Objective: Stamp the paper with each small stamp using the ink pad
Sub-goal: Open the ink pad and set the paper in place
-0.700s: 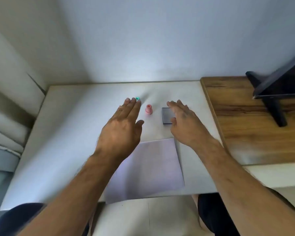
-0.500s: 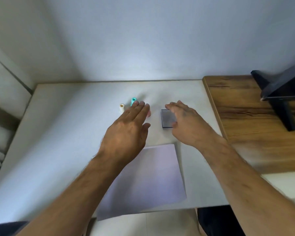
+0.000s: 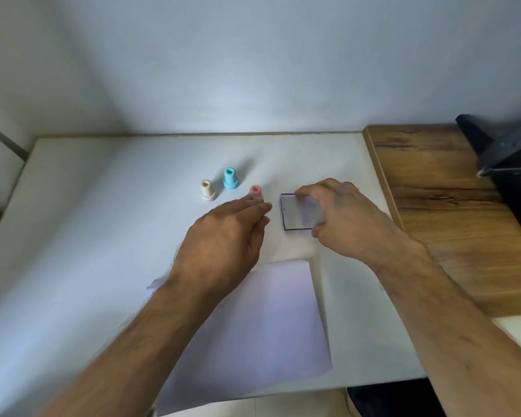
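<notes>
White counter work is at its opening step: right hand fingers clasp the ink pad, left hand fingers hang loose beside the pink stamp, so opening the pad seems next.

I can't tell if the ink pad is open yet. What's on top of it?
The right hand is on the ink pad, fingers at its far edge, thumb at its near edge. A clear, glossy lid appears to be shut. The pad's right part is hidden.
</notes>
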A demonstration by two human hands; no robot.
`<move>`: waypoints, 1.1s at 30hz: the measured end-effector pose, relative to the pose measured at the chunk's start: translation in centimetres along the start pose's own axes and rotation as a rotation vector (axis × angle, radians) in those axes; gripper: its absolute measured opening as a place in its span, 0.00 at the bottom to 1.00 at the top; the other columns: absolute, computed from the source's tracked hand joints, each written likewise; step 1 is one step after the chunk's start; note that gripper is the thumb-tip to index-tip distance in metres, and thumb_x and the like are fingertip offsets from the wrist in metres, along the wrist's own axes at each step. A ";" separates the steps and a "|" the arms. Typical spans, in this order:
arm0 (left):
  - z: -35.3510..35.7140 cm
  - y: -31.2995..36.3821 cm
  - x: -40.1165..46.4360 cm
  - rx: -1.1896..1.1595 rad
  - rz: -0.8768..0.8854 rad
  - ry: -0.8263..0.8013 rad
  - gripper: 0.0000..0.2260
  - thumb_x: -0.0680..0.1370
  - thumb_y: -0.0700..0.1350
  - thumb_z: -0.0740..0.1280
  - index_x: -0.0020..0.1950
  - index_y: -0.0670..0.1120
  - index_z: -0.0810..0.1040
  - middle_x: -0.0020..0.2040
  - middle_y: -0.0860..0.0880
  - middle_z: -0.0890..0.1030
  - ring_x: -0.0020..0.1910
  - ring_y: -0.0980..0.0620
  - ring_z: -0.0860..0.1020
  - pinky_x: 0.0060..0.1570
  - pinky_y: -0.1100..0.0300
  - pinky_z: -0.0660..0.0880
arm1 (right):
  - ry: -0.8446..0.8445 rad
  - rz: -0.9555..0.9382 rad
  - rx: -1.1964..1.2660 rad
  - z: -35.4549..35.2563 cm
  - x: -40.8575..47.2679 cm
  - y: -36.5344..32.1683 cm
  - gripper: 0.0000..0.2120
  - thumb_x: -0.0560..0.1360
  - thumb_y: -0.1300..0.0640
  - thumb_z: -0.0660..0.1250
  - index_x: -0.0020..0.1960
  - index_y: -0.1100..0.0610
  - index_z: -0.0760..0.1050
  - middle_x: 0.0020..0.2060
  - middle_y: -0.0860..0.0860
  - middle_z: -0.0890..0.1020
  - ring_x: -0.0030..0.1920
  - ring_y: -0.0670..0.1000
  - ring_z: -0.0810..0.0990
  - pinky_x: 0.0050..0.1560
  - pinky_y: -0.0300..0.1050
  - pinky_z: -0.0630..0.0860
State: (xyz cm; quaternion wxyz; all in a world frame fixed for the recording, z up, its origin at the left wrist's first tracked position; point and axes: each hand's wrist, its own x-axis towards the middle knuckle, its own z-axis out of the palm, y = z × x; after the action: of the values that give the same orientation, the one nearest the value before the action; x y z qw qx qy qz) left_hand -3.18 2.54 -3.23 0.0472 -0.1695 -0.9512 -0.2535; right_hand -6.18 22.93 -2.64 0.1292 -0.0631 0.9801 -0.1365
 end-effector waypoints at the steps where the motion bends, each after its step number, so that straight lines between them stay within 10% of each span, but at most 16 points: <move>1: 0.0 0.1 0.0 0.000 0.001 -0.016 0.11 0.79 0.45 0.66 0.61 0.50 0.82 0.58 0.54 0.83 0.58 0.51 0.81 0.50 0.54 0.80 | 0.004 0.001 0.005 0.0 0.0 0.1 0.31 0.70 0.62 0.68 0.70 0.46 0.66 0.65 0.47 0.71 0.64 0.53 0.68 0.61 0.50 0.73; 23: 1.4 0.6 0.4 0.029 0.081 -0.214 0.12 0.81 0.47 0.63 0.62 0.51 0.81 0.57 0.54 0.83 0.56 0.50 0.81 0.52 0.53 0.79 | -0.032 -0.060 0.089 -1.5 1.1 1.9 0.23 0.73 0.48 0.68 0.67 0.41 0.71 0.65 0.44 0.76 0.65 0.48 0.72 0.61 0.41 0.68; 33: 1.2 0.5 0.8 -0.074 -0.019 -0.216 0.15 0.83 0.46 0.59 0.68 0.53 0.76 0.66 0.56 0.78 0.61 0.53 0.77 0.58 0.63 0.72 | 0.151 -0.050 0.168 -0.9 1.8 2.1 0.23 0.76 0.67 0.57 0.66 0.50 0.74 0.60 0.51 0.76 0.58 0.49 0.73 0.56 0.38 0.69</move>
State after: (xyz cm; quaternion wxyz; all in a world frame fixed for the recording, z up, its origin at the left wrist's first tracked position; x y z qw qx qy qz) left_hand -3.78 3.76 -3.91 -0.0645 -0.1882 -0.9423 -0.2692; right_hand -8.31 24.87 -2.84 0.0562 -0.0661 0.9703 -0.2259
